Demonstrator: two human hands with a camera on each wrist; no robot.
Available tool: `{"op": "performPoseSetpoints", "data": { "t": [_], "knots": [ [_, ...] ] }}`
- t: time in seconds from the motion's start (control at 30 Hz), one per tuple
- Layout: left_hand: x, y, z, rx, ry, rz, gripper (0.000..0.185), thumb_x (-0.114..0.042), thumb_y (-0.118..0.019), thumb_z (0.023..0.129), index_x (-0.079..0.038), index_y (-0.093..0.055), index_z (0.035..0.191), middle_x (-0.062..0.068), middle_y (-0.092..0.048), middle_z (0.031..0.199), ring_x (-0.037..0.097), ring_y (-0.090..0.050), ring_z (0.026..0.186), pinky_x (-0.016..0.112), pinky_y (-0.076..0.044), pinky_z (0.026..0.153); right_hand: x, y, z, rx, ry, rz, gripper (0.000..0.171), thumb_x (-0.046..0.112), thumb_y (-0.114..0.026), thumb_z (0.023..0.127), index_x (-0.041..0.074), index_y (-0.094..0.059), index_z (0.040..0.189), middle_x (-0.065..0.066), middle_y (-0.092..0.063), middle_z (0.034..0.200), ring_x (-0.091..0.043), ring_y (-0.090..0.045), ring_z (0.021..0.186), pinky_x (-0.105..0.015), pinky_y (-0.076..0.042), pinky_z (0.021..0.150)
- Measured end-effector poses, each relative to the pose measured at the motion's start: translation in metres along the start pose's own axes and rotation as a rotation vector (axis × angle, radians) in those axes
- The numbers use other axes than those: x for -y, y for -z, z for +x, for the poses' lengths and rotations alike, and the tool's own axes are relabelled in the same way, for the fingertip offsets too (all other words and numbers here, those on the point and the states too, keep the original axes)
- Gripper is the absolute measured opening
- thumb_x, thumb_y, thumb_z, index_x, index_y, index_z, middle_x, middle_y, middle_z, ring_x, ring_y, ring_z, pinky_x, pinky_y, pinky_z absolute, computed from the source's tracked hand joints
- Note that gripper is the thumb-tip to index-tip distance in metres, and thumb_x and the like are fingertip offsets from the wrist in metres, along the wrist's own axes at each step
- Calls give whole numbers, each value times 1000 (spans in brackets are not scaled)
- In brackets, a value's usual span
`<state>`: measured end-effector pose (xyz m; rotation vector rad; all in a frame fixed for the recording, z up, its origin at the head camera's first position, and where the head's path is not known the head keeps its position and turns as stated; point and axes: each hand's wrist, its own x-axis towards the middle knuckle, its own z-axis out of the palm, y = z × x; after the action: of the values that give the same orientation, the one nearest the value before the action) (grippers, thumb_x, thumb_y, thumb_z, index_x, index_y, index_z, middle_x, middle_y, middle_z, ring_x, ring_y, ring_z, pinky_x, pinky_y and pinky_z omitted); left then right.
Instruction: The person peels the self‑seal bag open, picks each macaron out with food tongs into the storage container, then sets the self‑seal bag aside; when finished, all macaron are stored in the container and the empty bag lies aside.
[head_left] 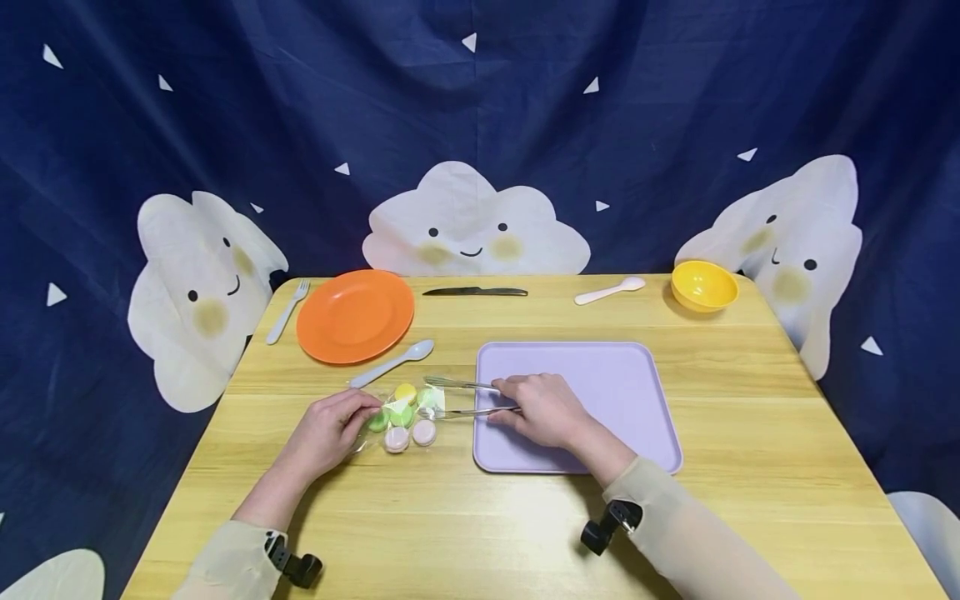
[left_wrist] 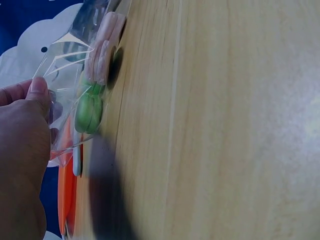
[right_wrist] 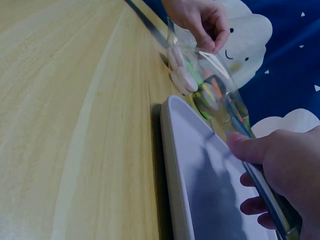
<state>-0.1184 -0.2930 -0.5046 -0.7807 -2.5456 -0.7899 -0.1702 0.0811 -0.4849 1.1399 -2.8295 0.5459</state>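
My left hand (head_left: 322, 429) pinches the edge of a clear plastic bag (left_wrist: 62, 95) between thumb and fingers. Inside or under the film lie several macarons: a yellow one (head_left: 406, 392), green ones (head_left: 401, 415) and pale pink ones (head_left: 397, 439). Metal tongs (head_left: 480, 412) are gripped in my right hand (head_left: 543, 408), thumb on one arm and fingers along the other. The arms of the tongs stand apart, their tips reaching left to the right end of the bag. Beneath the right hand is a lilac tray (head_left: 622, 392).
Behind the bag lie a grey-blue spoon (head_left: 393, 363) and an orange plate (head_left: 356, 317), with a fork (head_left: 288, 312) to its left. A dark knife (head_left: 476, 292), a pale pink spoon (head_left: 609, 291) and a yellow bowl (head_left: 703, 286) line the table's far edge.
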Motion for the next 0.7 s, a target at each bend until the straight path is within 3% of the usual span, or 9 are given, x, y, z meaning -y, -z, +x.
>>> {"op": "performPoseSetpoints", "data": {
  "t": [0.37, 0.7],
  "knots": [
    [-1, 4, 2, 9, -14, 5, 21, 5, -83, 88, -11, -78, 102, -4, -76, 102, 16, -74, 94, 33, -61, 84, -1, -1, 3, -13, 23, 23, 31, 43, -80, 95, 19, -78, 114, 8, -75, 91, -21, -71, 79, -45, -55, 63],
    [-5, 8, 0, 43, 31, 8, 18, 2, -82, 90, -10, -79, 104, -3, -76, 103, 15, -73, 95, 39, -63, 80, -8, 12, -5, 0, -17, 64, 42, 43, -81, 94, 15, -80, 124, 2, -79, 111, -25, -76, 95, -47, -59, 72]
  ]
}}
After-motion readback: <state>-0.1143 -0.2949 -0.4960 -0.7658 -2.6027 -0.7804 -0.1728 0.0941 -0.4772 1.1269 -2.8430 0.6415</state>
